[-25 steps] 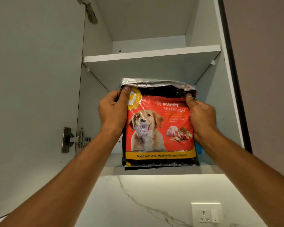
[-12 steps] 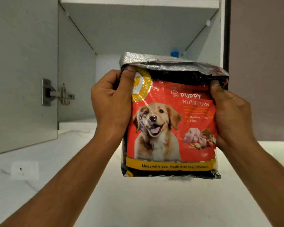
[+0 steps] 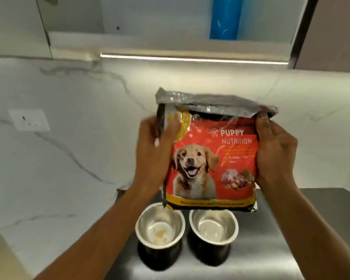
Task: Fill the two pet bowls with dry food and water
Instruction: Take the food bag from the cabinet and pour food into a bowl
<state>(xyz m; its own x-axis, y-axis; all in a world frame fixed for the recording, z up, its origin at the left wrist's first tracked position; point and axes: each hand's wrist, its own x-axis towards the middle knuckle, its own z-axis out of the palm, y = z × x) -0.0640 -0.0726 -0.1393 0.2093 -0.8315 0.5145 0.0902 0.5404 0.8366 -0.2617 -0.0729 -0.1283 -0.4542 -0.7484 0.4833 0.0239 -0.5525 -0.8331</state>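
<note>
I hold a red puppy-food bag (image 3: pixel 210 158) upright in front of me, its silver top folded over. My left hand (image 3: pixel 156 156) grips its left edge and my right hand (image 3: pixel 275 156) grips its right edge. Below the bag, two steel pet bowls stand side by side on a steel counter: the left bowl (image 3: pixel 160 227) with a pale smear at its bottom, the right bowl (image 3: pixel 214 225) bare inside. The bag's bottom edge hangs just above the bowls' far rims.
The steel counter (image 3: pixel 271 249) runs to the right. A white marble backsplash with a wall socket (image 3: pixel 28 120) lies behind. Above, the open cabinet holds a blue roll (image 3: pixel 225 17); a light strip (image 3: pixel 190 58) runs under it.
The bag has come out of the cabinet and down to just above the bowls, still in both hands. My view has tilted down, bringing the bowls and counter into sight.
</note>
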